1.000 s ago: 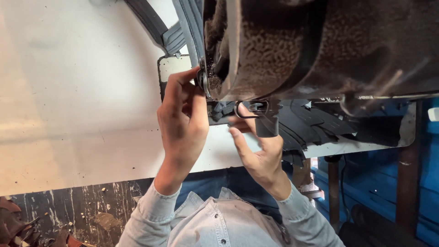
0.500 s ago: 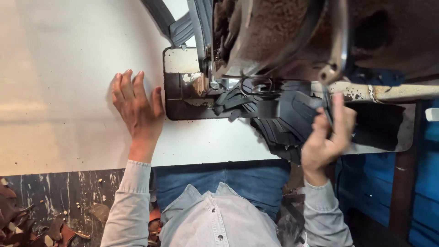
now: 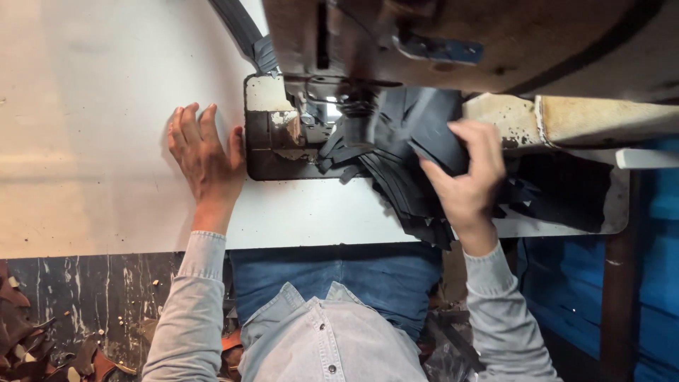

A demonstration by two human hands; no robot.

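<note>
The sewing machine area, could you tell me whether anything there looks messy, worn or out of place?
The sewing machine body looks rusty and grimy. Dark cut pieces sit in a loose, fanned heap under the right hand, some overhanging the table edge. Leather scraps litter the floor. The left hand lies flat.

Surface [image 3: 85, 141]: plain off-white. Pieces [image 3: 410, 141] under my right hand [image 3: 467, 177]: black. Machine [image 3: 453, 42]: rusty brown, speckled; base plate [image 3: 272, 152] dark with cream patches. My sleeves [image 3: 191, 304]: pale grey. Trousers [image 3: 339, 272]: blue denim. Floor [image 3: 78, 297]: black, white-flecked.
</note>
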